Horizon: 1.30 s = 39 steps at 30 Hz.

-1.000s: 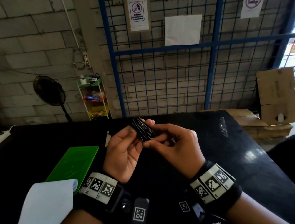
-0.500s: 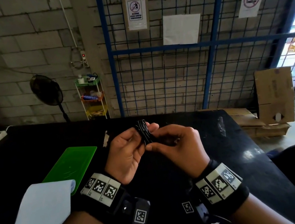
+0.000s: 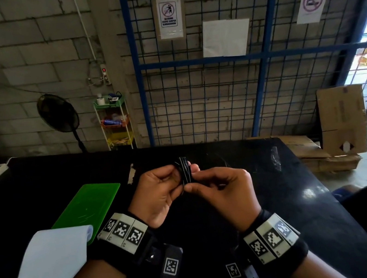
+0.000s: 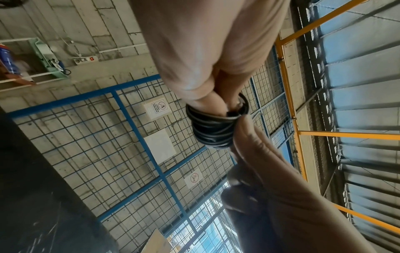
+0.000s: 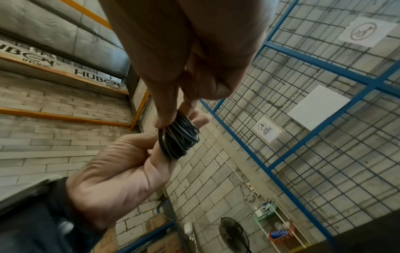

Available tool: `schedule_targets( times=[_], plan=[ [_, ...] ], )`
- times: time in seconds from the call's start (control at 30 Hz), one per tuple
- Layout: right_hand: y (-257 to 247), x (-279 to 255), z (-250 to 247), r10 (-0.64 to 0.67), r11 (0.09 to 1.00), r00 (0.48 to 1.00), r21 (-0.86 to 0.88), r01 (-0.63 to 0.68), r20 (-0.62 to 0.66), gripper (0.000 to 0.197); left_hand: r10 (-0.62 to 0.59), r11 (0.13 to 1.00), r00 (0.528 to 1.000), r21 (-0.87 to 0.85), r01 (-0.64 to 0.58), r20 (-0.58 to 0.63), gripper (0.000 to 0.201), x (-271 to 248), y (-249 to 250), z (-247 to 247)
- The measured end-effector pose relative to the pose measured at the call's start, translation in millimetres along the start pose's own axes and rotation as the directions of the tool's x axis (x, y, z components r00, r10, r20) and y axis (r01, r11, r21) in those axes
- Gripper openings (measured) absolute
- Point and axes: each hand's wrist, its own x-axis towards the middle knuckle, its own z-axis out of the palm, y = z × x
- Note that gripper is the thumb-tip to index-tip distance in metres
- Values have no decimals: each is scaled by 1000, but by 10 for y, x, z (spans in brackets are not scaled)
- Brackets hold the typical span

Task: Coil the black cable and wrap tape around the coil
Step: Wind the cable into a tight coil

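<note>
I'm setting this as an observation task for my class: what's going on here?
A person is holding a small black cable coil above a black table. The left hand grips it while the right hand pinches its near edge. No tape shows on the coil yet. A green board lies on the table.

Since a second ago the black cable coil (image 3: pixel 184 170) has turned from a tilted, flatter showing to edge-on upright between both hands, and the right hand (image 3: pixel 225 192) has closed in against its lower edge
</note>
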Motion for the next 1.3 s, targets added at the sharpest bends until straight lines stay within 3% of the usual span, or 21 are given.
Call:
schedule_targets(
  times=[0.27,0.47,0.67,0.9,1.03,1.13,1.3],
  plan=[
    [50,-38,46,62,996,998,62,-62,15,18,-4,994,997,113,13,-76,17,26,16,4],
    [62,-67,117,133,986,989,112,-126,-60,14,11,986,990,164,12,-137,16,-12,-22,85],
    [52,-64,105,139,984,988,119,-131,-65,13,15,967,981,251,35,-196,26,-19,46,122],
    [61,-101,71,47,996,992,76,-38,-116,15,114,924,962,381,-12,-247,51,-56,122,289],
    [58,-100,41,6,995,992,100,7,-122,15,159,911,944,411,-28,-289,29,-59,130,261],
    [50,-65,-11,3,995,996,104,6,-88,16,123,928,960,373,-21,-252,16,-64,106,212],
    [23,4,-70,38,996,999,77,-36,-30,22,77,937,978,350,-4,-194,15,-41,114,176]
  ],
)
